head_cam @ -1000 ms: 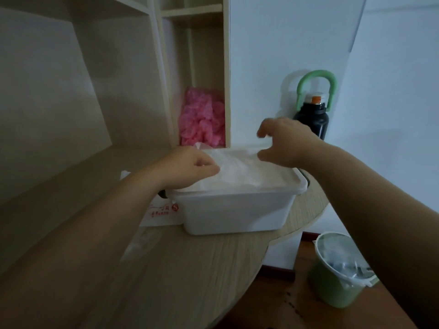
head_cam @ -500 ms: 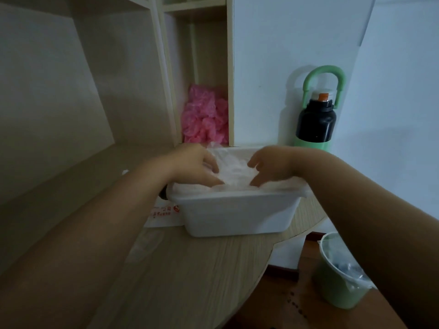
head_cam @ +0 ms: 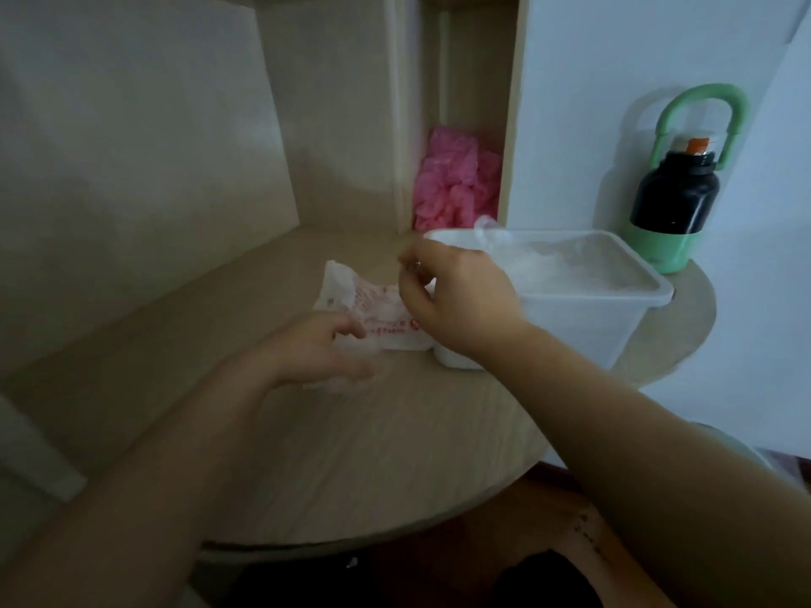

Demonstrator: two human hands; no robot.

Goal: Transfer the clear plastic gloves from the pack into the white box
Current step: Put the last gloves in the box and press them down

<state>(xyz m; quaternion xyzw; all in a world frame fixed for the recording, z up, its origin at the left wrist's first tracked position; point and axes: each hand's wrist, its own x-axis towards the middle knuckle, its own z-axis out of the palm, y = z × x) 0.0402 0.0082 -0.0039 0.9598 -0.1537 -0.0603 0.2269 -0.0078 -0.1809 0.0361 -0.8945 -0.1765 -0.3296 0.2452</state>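
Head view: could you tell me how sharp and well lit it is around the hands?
Head view: dim, flat light; the left hand and the glove pack beside it are motion-blurred; the right hand is soft-edged too; the white box and the black-and-green bottle read sharper; the wide lens bends the desk edge.

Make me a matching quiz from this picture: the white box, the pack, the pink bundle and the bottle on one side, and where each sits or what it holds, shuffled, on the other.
1. white box
2. pack
3. pink bundle
4. bottle

A. in the narrow shelf compartment
B. at the right edge of the table, by the wall
C. holds clear gloves
D. lies on the table, left of the box

Pairs: 1-C, 2-D, 3-A, 4-B.
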